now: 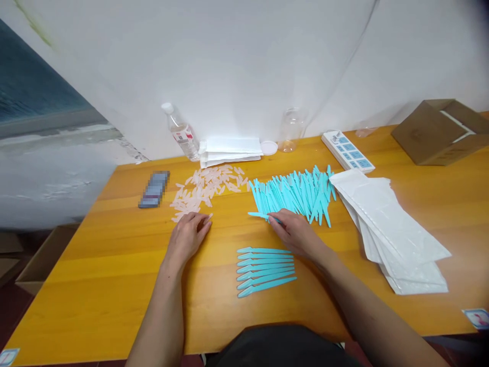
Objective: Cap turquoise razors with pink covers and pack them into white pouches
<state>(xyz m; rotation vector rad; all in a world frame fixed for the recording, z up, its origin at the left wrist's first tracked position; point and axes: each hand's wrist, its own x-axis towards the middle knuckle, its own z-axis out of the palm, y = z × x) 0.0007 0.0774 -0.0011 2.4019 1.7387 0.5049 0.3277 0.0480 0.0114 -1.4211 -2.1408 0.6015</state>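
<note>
Between the fingertips of my left hand [188,235] is a small pale translucent cap [208,219], held in a pinch. My right hand [292,229] grips a slim turquoise eyebrow razor [258,214], its tip pointing left. Just beyond my left hand lies a loose spread of similar pale caps [206,184]. A heap of turquoise razors [294,191] sits beyond my right hand. Nearer my body, several razors [265,270] form a neat row, side by side, with clear covers visible on their left ends. My fingers hide part of the held razor.
White plastic bags [393,224] lie at right. Along the wall are a bottle [182,133], folded white packets [231,150], a round lid [269,148], a clear jar [292,130], a power strip [348,152] and a cardboard box [431,135]. A pixelated phone-shaped object [154,189] lies left.
</note>
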